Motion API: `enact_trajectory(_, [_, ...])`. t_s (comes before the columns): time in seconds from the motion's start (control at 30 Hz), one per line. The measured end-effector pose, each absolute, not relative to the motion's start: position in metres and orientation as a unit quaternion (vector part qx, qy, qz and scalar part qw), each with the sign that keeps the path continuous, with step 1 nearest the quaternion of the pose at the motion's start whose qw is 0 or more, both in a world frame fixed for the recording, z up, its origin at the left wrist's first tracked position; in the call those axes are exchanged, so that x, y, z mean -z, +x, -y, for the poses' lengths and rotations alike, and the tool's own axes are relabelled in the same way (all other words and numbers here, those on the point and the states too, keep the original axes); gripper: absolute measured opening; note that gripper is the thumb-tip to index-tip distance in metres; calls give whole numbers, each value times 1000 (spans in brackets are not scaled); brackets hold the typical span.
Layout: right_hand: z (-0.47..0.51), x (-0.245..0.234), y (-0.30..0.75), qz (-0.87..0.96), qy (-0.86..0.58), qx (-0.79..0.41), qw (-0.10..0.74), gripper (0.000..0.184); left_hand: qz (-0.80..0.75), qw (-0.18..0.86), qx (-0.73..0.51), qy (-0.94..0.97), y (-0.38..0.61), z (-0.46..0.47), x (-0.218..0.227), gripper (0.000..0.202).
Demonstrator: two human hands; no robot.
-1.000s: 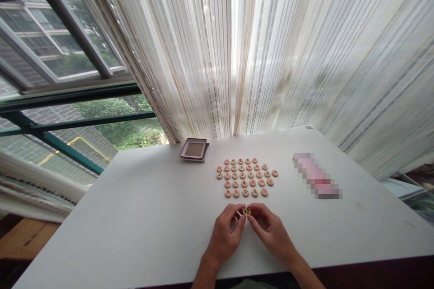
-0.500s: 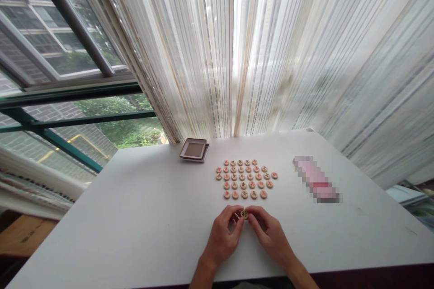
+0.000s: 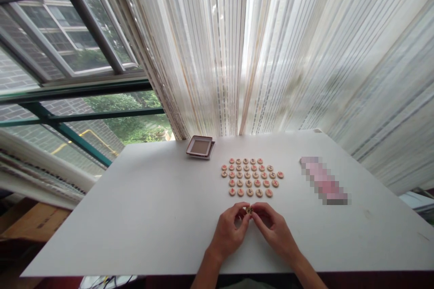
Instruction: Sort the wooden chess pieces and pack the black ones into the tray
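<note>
Between my two hands is one round Chinese chess piece [image 3: 249,210] with a dark character on its face. My left hand [image 3: 232,228] pinches it from the left with thumb and forefinger. From the right, my right hand [image 3: 272,225] grips the same piece, its fingertips close to those of the left. Just beyond my fingers, several more Chinese chess pieces [image 3: 249,184] lie flat in rows, marked with red or black characters. Their nearest row sits a short way past my fingertips.
A white table [image 3: 152,216] carries everything. At its back edge stands a small box [image 3: 200,146] with a brown rim, apparently resting on another part. A blurred-out pink object [image 3: 323,180] lies to the right. Striped curtains [image 3: 271,54] hang behind, and a window [image 3: 68,45] is at the left.
The whole view has shifted slightly, so the table and pieces appear a little further right. The held piece has tilted or turned a bit between my fingers. Both hands keep their grip.
</note>
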State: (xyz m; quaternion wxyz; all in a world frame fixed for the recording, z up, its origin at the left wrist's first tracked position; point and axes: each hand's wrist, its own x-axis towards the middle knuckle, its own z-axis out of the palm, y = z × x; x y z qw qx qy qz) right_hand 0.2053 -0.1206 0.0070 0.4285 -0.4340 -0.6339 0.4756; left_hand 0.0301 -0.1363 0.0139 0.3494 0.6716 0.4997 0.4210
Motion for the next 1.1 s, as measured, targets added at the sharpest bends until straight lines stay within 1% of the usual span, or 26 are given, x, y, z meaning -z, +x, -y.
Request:
enact_trajectory(0.13, [122, -6, 205, 626, -440, -472, 438, 21, -504, 335, -420, 676, 30, 136, -11, 27])
enact_trajectory(0.43, [122, -7, 203, 611, -443, -478, 450, 23, -495, 343, -416, 681, 29, 136, -10, 28])
enact_trajectory(0.53, [124, -8, 202, 596, -453, -488, 448, 23, -495, 337, -406, 690, 29, 138, -12, 25])
enact_trajectory(0.73, [123, -10, 202, 595, -473, -471, 447, 24, -496, 315, -393, 707, 30, 139, -17, 24])
enact_trajectory(1.1, [123, -14, 205, 624, -436, -473, 444, 21, -497, 349, -415, 677, 32, 136, -16, 21])
